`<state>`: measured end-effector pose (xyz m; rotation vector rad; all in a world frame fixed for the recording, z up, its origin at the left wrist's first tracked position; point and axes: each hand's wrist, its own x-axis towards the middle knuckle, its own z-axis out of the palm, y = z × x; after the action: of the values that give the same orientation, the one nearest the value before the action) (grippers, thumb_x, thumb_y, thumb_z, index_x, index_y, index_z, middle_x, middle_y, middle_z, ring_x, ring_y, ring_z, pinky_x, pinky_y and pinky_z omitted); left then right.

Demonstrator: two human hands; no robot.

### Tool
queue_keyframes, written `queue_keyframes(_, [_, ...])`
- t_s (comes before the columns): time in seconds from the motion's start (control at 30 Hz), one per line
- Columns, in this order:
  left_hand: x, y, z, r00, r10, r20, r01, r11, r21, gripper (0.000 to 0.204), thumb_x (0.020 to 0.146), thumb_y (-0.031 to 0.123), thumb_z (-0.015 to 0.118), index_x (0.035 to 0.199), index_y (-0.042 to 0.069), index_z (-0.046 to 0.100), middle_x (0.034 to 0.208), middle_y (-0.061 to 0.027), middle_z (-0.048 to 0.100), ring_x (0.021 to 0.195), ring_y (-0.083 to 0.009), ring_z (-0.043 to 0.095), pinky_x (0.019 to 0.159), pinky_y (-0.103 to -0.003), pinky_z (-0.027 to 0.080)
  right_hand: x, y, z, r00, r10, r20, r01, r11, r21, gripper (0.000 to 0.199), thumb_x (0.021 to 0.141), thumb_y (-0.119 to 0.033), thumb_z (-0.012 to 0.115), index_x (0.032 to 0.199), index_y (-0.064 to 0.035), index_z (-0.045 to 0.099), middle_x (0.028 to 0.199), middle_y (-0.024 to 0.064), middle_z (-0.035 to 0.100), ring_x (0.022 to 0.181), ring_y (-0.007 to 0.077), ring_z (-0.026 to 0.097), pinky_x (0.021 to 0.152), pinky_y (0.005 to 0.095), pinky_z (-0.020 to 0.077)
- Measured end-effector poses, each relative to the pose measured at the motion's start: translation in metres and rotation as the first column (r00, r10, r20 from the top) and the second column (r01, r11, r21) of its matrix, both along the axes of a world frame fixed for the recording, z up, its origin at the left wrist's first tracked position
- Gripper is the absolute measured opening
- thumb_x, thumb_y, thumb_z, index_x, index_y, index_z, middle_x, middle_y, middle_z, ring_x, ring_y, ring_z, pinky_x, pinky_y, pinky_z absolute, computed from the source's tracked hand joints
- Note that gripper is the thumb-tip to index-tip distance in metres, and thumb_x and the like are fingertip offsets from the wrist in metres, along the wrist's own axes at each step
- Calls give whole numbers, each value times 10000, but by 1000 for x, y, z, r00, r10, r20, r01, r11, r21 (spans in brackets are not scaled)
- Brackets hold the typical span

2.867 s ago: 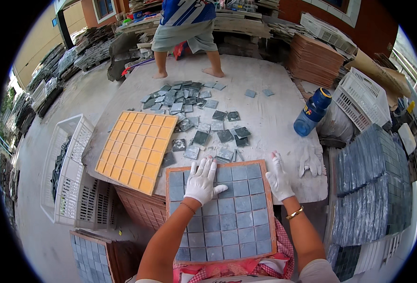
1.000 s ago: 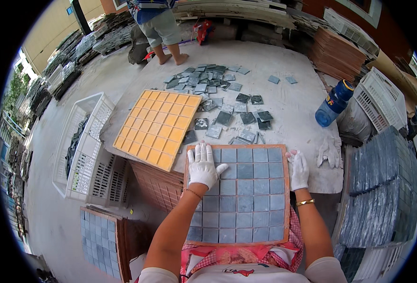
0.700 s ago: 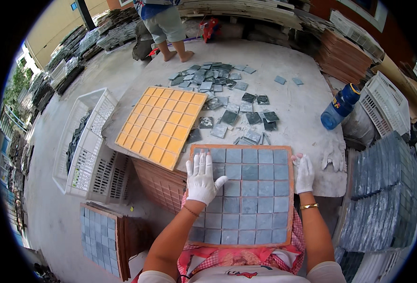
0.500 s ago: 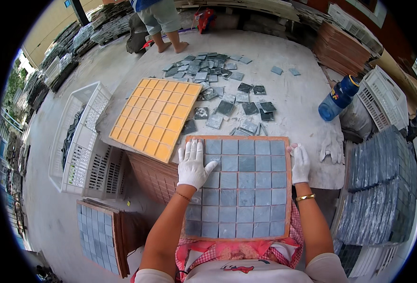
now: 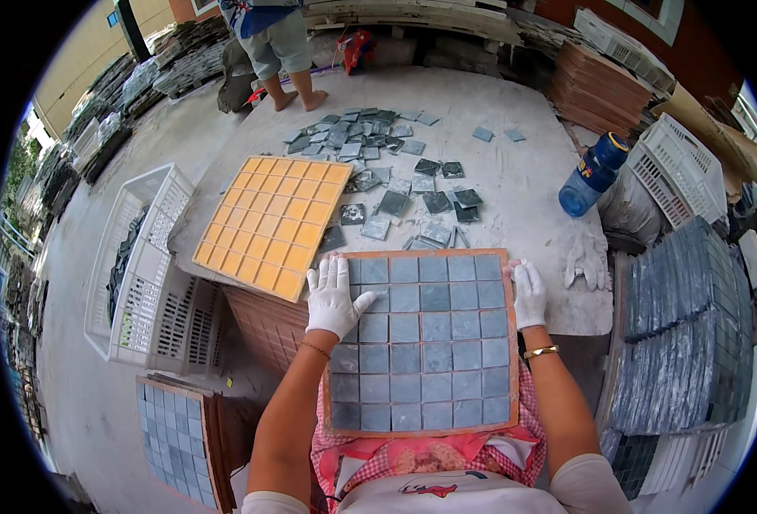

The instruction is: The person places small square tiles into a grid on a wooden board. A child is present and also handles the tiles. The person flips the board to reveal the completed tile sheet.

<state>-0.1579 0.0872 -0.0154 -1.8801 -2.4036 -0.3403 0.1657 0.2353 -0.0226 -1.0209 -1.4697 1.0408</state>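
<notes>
A square board of grey-blue tiles (image 5: 426,343) lies at the near edge of the worktop (image 5: 524,206), its near half reaching past that edge over the person's lap. The tiles are small squares set in a regular grid, six across, with thin pale gaps between them; their shades run from light slate to a darker blue-grey, some faintly streaked. A thin reddish-brown frame borders the grid on all sides.

The left hand (image 5: 334,297), in a white glove, lies flat on the board's far left corner, fingers (image 5: 327,272) spread open and grasping nothing. The right hand (image 5: 528,293), also gloved in white, rests along the board's far right edge with its fingers straight and loosely together, pressing rather than gripping.

Just beyond the board, loose grey tiles (image 5: 396,167) lie scattered across the middle of the worktop. An orange grid mould (image 5: 274,224) sits at the worktop's left edge, tilted and overhanging it. A spare white glove (image 5: 586,259) lies near the right edge, and a blue water bottle (image 5: 594,174) stands farther along that side.
</notes>
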Motion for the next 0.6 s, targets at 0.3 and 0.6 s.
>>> queue_keyframes(0.3, [29,3,14,987,-151,-51,147,986,-74,894,851,641,427,1427,-20,253,1494,-199,245,1391,-338,219,1127,-510,95,-2,-4,-1,998,-19,-60,20,1000,11,170,921,-152,520,949,-13,615,818,18,644,766,79,572,711,240,453])
queue_keyframes(0.6, [24,11,18,972,-219,-83,208,971,-115,872,851,636,428,1419,-9,282,1483,-196,273,1382,-332,240,1124,-485,140,-1,-1,0,999,37,-19,-38,998,-44,199,938,-159,502,1004,0,602,866,23,643,834,88,579,782,240,449])
